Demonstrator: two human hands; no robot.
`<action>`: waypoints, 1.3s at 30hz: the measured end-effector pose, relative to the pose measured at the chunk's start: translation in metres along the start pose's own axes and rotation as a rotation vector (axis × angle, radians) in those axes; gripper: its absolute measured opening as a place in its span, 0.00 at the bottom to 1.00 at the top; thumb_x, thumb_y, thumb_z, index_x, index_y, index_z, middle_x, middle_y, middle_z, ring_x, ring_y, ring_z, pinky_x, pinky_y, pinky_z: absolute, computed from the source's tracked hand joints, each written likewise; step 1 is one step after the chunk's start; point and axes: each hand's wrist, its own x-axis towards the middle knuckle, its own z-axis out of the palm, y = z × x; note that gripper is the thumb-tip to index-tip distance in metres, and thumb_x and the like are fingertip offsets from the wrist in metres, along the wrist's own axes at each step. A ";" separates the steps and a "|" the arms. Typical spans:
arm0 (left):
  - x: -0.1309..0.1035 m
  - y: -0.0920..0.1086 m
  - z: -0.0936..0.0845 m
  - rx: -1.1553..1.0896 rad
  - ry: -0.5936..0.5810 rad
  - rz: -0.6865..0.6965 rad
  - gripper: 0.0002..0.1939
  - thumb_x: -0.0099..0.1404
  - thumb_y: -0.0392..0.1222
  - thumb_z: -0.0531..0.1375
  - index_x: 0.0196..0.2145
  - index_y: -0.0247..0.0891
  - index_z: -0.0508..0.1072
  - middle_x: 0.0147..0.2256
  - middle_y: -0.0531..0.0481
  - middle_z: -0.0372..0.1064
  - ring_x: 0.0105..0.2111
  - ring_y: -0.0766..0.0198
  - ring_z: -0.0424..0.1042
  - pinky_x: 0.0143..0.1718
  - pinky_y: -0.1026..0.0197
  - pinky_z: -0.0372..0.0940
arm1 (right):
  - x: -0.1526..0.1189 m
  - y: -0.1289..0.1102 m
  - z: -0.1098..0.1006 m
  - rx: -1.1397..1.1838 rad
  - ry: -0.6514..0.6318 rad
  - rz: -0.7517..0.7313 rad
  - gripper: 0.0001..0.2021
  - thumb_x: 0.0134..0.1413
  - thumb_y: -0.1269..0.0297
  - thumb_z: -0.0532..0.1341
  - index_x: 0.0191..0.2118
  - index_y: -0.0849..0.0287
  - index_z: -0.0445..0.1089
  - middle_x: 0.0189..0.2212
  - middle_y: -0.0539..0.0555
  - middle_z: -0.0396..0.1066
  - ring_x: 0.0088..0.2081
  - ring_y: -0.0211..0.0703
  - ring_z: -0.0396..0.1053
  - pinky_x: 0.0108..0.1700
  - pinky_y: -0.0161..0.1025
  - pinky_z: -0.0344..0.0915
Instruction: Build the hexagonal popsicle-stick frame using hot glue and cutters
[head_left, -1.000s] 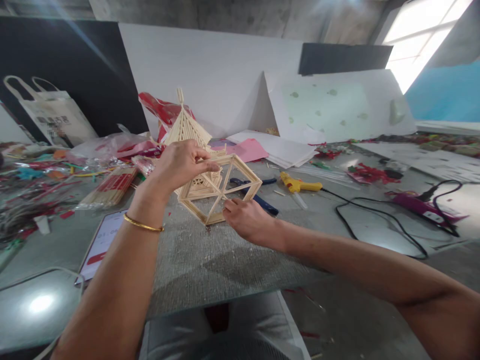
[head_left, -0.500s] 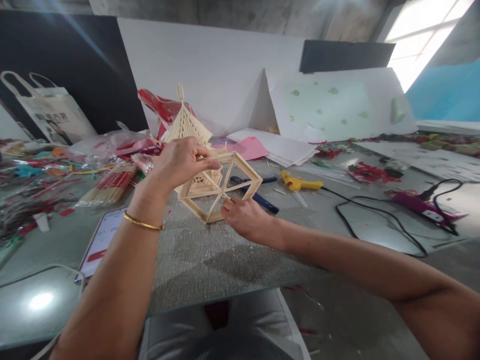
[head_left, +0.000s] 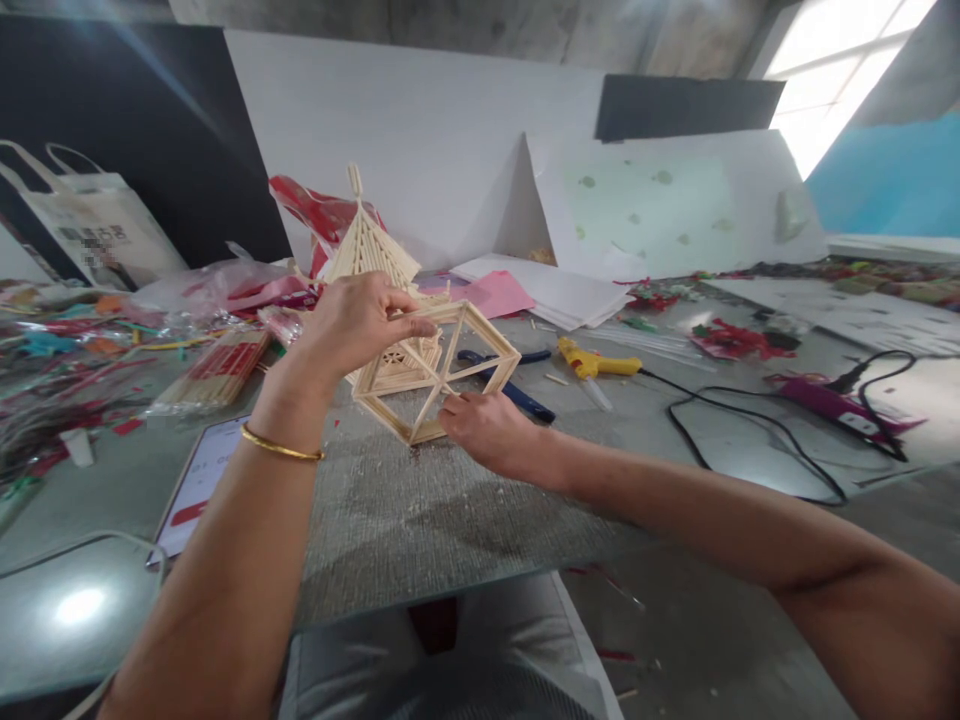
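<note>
A hexagonal frame of thin wooden sticks (head_left: 496,374), with spokes meeting at its centre, is held tilted above the grey mat. My left hand (head_left: 364,318) grips its upper left edge, thumb along the top. Close to the lower right spokes, my right hand (head_left: 484,428) has its fingers pinched together; whatever lies between the fingertips is too small to make out. Behind my left hand stands a stick model with a pointed roof (head_left: 367,245), its lower part partly covered by the hand and the frame.
Blue-handled pliers (head_left: 529,403) lie behind the frame, a yellow glue gun (head_left: 600,362) with a black cord to their right. A phone (head_left: 196,485) and bagged sticks (head_left: 214,375) are at left. White sheets (head_left: 547,285) lie behind.
The view has shifted slightly, moving everything a little left in the picture. Both hands keep nearly the same pose on and near the frame.
</note>
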 end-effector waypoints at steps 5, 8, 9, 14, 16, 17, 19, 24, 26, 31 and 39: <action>0.000 0.001 -0.001 0.006 0.000 -0.008 0.17 0.57 0.57 0.57 0.31 0.44 0.78 0.25 0.53 0.65 0.24 0.68 0.60 0.27 0.63 0.51 | 0.000 0.001 0.003 0.003 0.005 0.010 0.10 0.55 0.78 0.51 0.34 0.64 0.69 0.34 0.56 0.70 0.32 0.40 0.68 0.25 0.35 0.56; 0.000 0.001 0.000 -0.005 0.003 -0.012 0.16 0.56 0.57 0.57 0.31 0.44 0.78 0.26 0.53 0.64 0.24 0.69 0.60 0.26 0.63 0.51 | 0.000 0.000 0.002 0.012 -0.010 0.020 0.11 0.55 0.78 0.50 0.36 0.64 0.69 0.34 0.57 0.70 0.33 0.40 0.67 0.25 0.35 0.55; 0.000 0.001 0.000 -0.009 0.006 -0.009 0.17 0.56 0.57 0.57 0.31 0.44 0.78 0.26 0.53 0.64 0.24 0.69 0.60 0.26 0.63 0.51 | -0.001 0.000 0.002 0.016 -0.007 0.024 0.11 0.56 0.78 0.50 0.36 0.64 0.69 0.35 0.57 0.70 0.32 0.40 0.67 0.24 0.35 0.54; 0.000 -0.001 0.001 -0.028 0.007 -0.012 0.18 0.55 0.58 0.58 0.31 0.43 0.78 0.26 0.52 0.65 0.25 0.69 0.60 0.26 0.63 0.51 | -0.010 0.005 -0.007 0.016 0.070 0.062 0.12 0.59 0.75 0.49 0.40 0.63 0.68 0.35 0.56 0.70 0.31 0.38 0.66 0.22 0.35 0.49; 0.000 -0.001 0.000 -0.041 0.003 -0.016 0.18 0.55 0.59 0.58 0.31 0.43 0.78 0.27 0.52 0.66 0.25 0.68 0.60 0.27 0.63 0.51 | -0.017 0.012 -0.010 0.009 0.134 0.092 0.12 0.59 0.75 0.49 0.41 0.62 0.68 0.37 0.55 0.70 0.32 0.38 0.65 0.23 0.35 0.49; 0.000 -0.002 0.000 -0.045 0.002 -0.012 0.18 0.55 0.59 0.58 0.31 0.43 0.78 0.27 0.52 0.66 0.25 0.68 0.60 0.27 0.63 0.51 | -0.021 0.016 -0.011 0.011 0.162 0.109 0.13 0.59 0.75 0.49 0.41 0.61 0.68 0.38 0.55 0.70 0.33 0.38 0.65 0.24 0.35 0.49; 0.000 -0.002 0.000 -0.047 0.003 0.000 0.18 0.55 0.59 0.58 0.30 0.43 0.78 0.26 0.52 0.65 0.25 0.68 0.61 0.27 0.62 0.51 | -0.028 0.022 -0.011 0.020 0.170 0.135 0.12 0.58 0.74 0.49 0.40 0.60 0.68 0.37 0.54 0.69 0.33 0.37 0.65 0.24 0.35 0.48; -0.001 -0.002 0.000 -0.051 -0.027 -0.002 0.20 0.55 0.61 0.57 0.30 0.43 0.78 0.22 0.53 0.64 0.24 0.67 0.61 0.26 0.62 0.50 | -0.030 0.022 0.000 0.012 0.034 0.097 0.11 0.59 0.74 0.49 0.39 0.60 0.68 0.35 0.53 0.69 0.29 0.35 0.64 0.23 0.34 0.46; 0.000 -0.002 0.000 -0.051 -0.029 -0.004 0.19 0.55 0.60 0.57 0.30 0.43 0.78 0.22 0.53 0.64 0.24 0.67 0.61 0.26 0.62 0.51 | -0.026 0.018 0.004 -0.014 0.025 0.040 0.12 0.60 0.74 0.48 0.43 0.61 0.67 0.37 0.54 0.69 0.29 0.36 0.64 0.23 0.34 0.49; 0.000 -0.001 0.000 -0.007 -0.011 -0.015 0.18 0.56 0.59 0.57 0.31 0.44 0.78 0.26 0.52 0.66 0.25 0.67 0.61 0.27 0.62 0.51 | -0.013 0.006 0.007 -0.059 0.060 -0.090 0.13 0.61 0.75 0.46 0.41 0.64 0.67 0.36 0.56 0.68 0.33 0.41 0.66 0.27 0.37 0.59; -0.001 0.001 0.000 -0.017 0.000 -0.026 0.18 0.56 0.59 0.57 0.30 0.44 0.78 0.26 0.53 0.66 0.25 0.68 0.61 0.27 0.62 0.51 | -0.002 0.002 0.010 -0.031 0.010 -0.067 0.12 0.58 0.77 0.48 0.38 0.64 0.68 0.35 0.57 0.68 0.31 0.40 0.67 0.26 0.36 0.60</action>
